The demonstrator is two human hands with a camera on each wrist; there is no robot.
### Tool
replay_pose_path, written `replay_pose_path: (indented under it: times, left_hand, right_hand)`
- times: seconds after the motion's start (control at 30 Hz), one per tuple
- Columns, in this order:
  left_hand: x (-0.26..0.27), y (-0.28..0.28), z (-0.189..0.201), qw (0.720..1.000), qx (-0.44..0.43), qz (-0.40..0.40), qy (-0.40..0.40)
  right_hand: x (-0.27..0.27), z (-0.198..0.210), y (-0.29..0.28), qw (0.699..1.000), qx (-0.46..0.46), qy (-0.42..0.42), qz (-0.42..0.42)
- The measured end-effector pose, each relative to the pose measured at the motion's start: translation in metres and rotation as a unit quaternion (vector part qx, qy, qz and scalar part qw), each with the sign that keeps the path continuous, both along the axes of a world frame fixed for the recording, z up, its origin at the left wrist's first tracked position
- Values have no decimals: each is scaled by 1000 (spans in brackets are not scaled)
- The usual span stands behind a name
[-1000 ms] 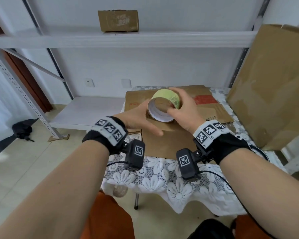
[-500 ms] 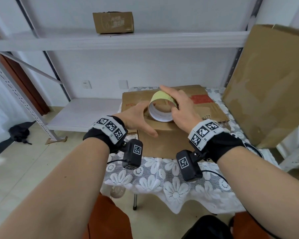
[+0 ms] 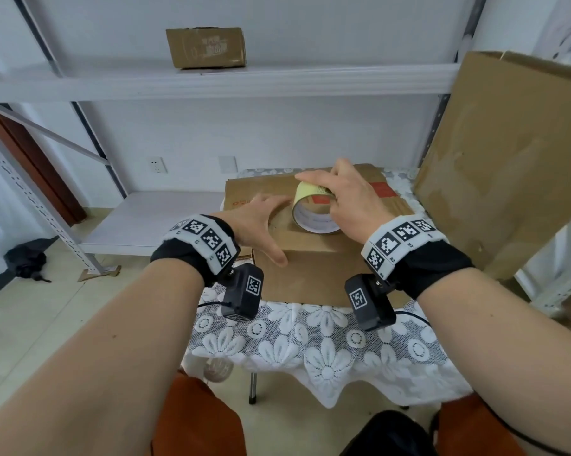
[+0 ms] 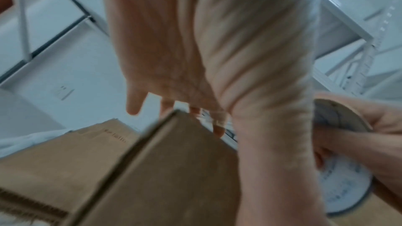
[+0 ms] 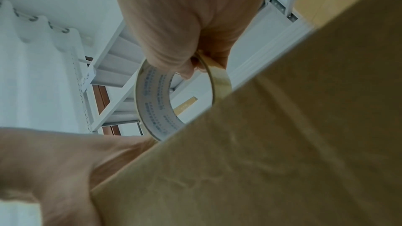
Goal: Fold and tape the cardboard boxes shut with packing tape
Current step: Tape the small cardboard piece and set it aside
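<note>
a lace-covered table [image 3: 327, 337] stands before white shelving [image 3: 211, 82]. on its box [image 3: 310, 268], the right hand [image 3: 350, 202] clamps the tape roll [image 3: 310, 209]; the left hand [image 3: 258, 222] rests flat, fingers apart.

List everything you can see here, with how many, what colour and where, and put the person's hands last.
cardboard box: one, brown, on the table under both hands
packing tape roll: one, yellowish with a white core, on edge on the box top
flattened cardboard: brown with a red patch, behind the box
small cardboard box: one, brown, on the upper shelf
large cardboard sheet: one, brown, leaning at the right
tablecloth: one, white floral lace, over the table
shelving rack: one, white, against the wall
black object: one, on the floor at left
left hand: flat on the box top
right hand: grips the tape roll
</note>
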State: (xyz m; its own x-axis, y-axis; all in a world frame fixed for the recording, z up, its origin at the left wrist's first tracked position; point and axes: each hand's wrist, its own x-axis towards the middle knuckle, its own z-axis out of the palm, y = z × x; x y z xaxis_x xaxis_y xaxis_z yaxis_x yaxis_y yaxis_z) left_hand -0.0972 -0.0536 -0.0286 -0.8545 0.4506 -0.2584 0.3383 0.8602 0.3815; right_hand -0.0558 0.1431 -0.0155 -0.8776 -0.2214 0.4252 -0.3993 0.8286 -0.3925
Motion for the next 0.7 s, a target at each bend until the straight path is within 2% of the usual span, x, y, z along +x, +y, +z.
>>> replay_pose_path:
  times: [0.07,0.13,0.27,0.4,0.47,0.57,0.7]
  left_hand:
    - [3,10,6,997,-75,1,21]
    - [4,21,10,994,-103,2,41]
    - [3,30,9,997,-59,-9,45]
    - [3,25,3,998,-30,-9,49]
    - [2,25,3,998,-32,-12,50]
    - [2,24,3,998,-29,-13,47]
    - [3,23,4,999,-30,-11,43]
  right_hand:
    - [0,0,0,1000,2,7,5]
    - [0,0,2,1000,-2,14,14]
    - [-3,-4,6,999,-43,-4,13]
    - [-1,-21,9,976,-209,-62,-4]
    - [0,-23,10,963,-259,-66,11]
    - [1,-21,10,958,-276,-67,34]
    - [1,-23,11,967,-249,-53,12]
